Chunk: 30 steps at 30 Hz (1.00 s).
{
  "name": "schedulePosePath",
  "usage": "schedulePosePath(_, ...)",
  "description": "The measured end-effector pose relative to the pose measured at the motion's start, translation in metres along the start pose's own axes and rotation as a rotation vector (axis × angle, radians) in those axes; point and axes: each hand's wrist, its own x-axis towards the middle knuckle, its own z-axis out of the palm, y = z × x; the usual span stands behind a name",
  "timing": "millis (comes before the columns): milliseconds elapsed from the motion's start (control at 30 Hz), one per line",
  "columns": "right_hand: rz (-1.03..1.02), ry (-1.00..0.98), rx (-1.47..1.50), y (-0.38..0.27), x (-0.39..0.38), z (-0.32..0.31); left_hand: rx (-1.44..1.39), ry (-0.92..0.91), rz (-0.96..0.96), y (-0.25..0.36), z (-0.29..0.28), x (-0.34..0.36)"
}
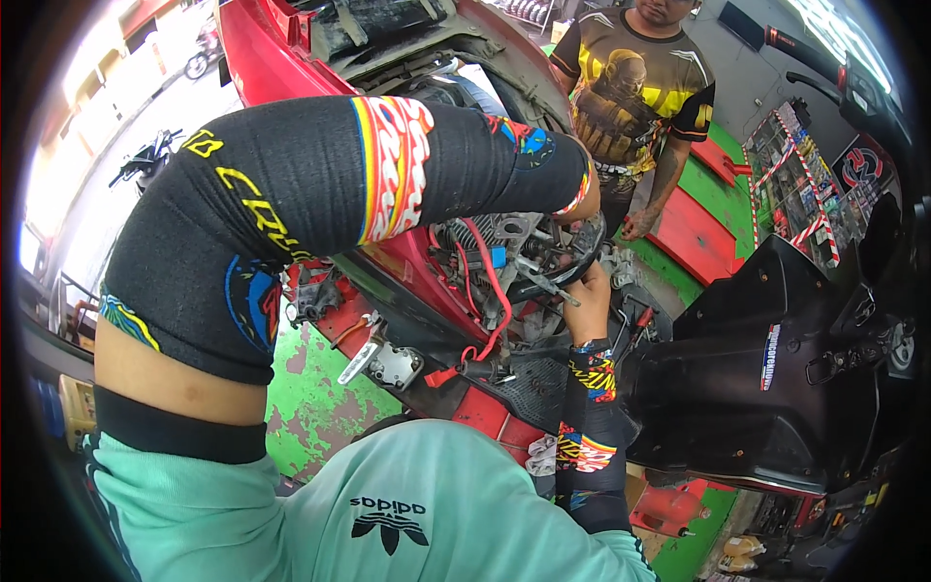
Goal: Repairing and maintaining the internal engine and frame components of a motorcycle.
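Red scooter bodywork surrounds an exposed engine with red hoses. My left hand reaches over to a curved black tube at the engine's right side; its fingers are mostly hidden behind my wrist and sleeve. Just below it, my right hand is closed at the tube and a small silver metal piece; what exactly it grips is unclear. A silver lever with a plate lies lower left.
A person stands across the scooter, one hand hanging. A black body panel fills the right side. Red and green floor panels show beyond. A shelf rack stands back right, and a motorbike is outside at left.
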Motion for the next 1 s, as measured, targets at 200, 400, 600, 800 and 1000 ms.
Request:
schedulePosePath(200,0.013,0.027,0.068,0.015,0.000,-0.004,0.004,-0.183,0.142,-0.010,-0.006,0.021)
schedulePosePath(400,-0.001,-0.003,0.007,0.025,0.003,-0.005,-0.080,-0.215,0.174,-0.014,-0.006,0.029)
schedulePosePath(600,0.045,-0.006,0.061,0.021,-0.001,-0.008,-0.010,-0.167,0.083,-0.009,-0.007,0.030)
schedulePosePath(800,-0.033,-0.002,0.028,0.021,0.000,-0.005,-0.091,-0.141,0.165,-0.022,0.006,0.038)
schedulePosePath(1000,0.024,-0.024,0.021,0.015,0.002,-0.002,0.067,-0.239,0.050,-0.013,-0.001,0.048)
